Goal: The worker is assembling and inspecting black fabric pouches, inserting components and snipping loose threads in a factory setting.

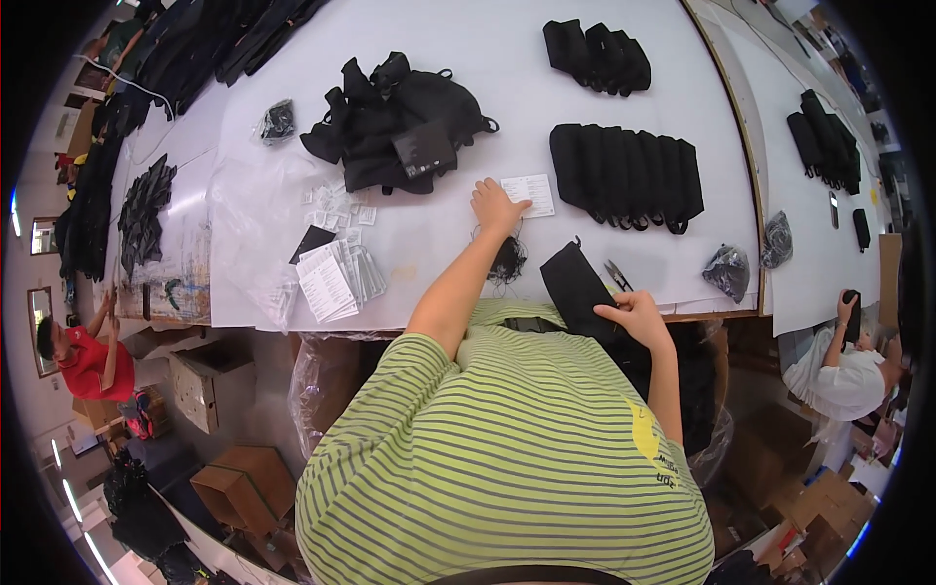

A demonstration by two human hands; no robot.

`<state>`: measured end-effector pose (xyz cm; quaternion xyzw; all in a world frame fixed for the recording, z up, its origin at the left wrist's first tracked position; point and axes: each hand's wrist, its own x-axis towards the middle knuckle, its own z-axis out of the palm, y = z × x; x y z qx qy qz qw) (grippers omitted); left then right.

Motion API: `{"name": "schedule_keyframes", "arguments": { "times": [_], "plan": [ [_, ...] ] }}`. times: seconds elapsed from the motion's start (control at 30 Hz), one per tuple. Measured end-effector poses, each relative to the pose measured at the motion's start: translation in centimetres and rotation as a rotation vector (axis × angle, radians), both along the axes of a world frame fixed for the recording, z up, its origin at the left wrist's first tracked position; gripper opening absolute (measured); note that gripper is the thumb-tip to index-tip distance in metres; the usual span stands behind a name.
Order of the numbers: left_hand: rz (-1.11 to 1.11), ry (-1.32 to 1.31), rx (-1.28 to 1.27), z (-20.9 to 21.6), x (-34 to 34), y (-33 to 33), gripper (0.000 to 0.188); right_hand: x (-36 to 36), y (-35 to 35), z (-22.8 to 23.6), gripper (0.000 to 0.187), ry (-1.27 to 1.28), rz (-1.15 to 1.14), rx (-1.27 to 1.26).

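Note:
My left hand [499,207] reaches forward over the table, palm down and fingers apart. Its thumb lies on the edge of a white printed card [531,195]. Under that wrist is a tangle of thin black cords [507,259]. Close to my body, my right hand [634,318] grips a flat black fabric pouch [573,285] by its near right side, thumb on top. A pair of dark thread snips [617,277] lies just beyond that hand.
A heap of black pouches [400,122] sits ahead, left of a neat black row [629,175] and a smaller stack [597,58]. White cards [336,283] and small packets [341,208] lie left. A plastic-wrapped bundle [727,271] is at right. Other people work at both sides.

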<state>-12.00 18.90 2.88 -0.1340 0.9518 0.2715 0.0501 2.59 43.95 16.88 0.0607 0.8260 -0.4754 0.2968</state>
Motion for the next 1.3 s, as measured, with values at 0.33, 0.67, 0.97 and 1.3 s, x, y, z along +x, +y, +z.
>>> {"name": "schedule_keyframes", "arguments": {
  "times": [0.33,0.67,0.97,1.3],
  "plan": [
    [0.081,0.444,0.149,0.1,0.6,-5.2,0.038,0.1,-0.5,0.2,0.028,-0.043,-0.144,-0.094],
    [0.053,0.570,-0.239,1.4,-0.9,-12.0,0.026,-2.6,-0.9,-1.1,0.025,-0.035,0.156,0.007],
    [0.162,0.333,0.478,4.0,6.5,-14.3,0.051,-1.8,-1.1,-2.1,0.030,-0.052,0.088,-0.036],
    [0.218,0.462,-0.049,9.2,14.6,-17.2,0.066,-2.7,-3.4,-1.1,0.031,-0.026,0.226,0.008]
  ]
}}
